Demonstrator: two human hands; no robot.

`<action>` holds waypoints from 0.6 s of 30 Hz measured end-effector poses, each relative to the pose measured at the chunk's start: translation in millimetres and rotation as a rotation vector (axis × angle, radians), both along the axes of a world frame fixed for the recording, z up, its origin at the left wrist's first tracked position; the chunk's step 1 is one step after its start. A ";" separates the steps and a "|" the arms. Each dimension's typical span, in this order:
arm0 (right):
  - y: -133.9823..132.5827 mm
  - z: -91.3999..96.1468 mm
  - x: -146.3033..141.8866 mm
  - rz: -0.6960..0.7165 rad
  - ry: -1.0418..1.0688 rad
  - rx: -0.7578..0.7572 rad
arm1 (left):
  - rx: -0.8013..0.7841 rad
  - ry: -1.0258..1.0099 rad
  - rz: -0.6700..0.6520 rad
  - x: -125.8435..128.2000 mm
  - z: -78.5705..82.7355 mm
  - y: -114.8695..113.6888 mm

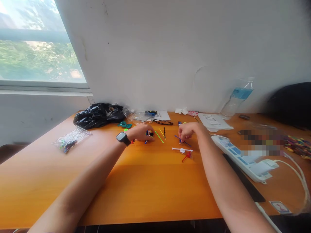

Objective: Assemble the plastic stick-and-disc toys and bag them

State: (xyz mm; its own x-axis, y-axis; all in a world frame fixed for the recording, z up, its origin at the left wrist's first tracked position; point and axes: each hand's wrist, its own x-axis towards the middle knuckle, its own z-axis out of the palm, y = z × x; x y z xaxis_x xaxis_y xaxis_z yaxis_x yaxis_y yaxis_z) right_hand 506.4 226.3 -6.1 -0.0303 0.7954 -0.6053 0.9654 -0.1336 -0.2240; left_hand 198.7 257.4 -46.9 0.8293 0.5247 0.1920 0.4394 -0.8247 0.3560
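My left hand (142, 132), with a black watch (123, 138) on the wrist, curls over a small toy (149, 133) in black, blue and white. Its fingers partly hide the toy, and bits of red and green plastic show around the hand. My right hand (186, 131) is pinched on a thin blue plastic stick (186, 143) low over the table. Between the hands lie green (159, 137), yellow (162, 133) and black (164, 132) sticks. Nearer to me are a white arrow-ended stick (182, 150) and a red piece (186, 156).
A clear bag of small parts (70, 140) and a black plastic bag (97, 115) lie left. Glasses (163, 122) and papers sit by the wall. On the right are a power strip (239, 157), a water bottle (234, 102) and a pile of coloured pieces (297, 145).
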 end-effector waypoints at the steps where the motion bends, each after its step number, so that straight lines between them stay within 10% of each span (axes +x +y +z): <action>1: 0.0 0.6 -0.4 -0.003 0.016 0.019 | 0.011 -0.007 0.001 -0.8 -1.8 1.2; 18: -14.4 26.7 -81.1 -0.071 1.174 0.612 | -0.091 -0.685 -0.004 23.3 50.1 -34.3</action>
State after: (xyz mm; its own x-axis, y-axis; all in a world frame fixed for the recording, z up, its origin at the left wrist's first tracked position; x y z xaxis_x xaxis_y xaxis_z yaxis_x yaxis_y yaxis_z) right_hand 425.3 211.8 20.6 -0.2334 0.9504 0.2057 0.1535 0.2449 -0.9573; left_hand 222.0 223.1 3.2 0.5389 0.5607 0.6287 0.0878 -0.7796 0.6201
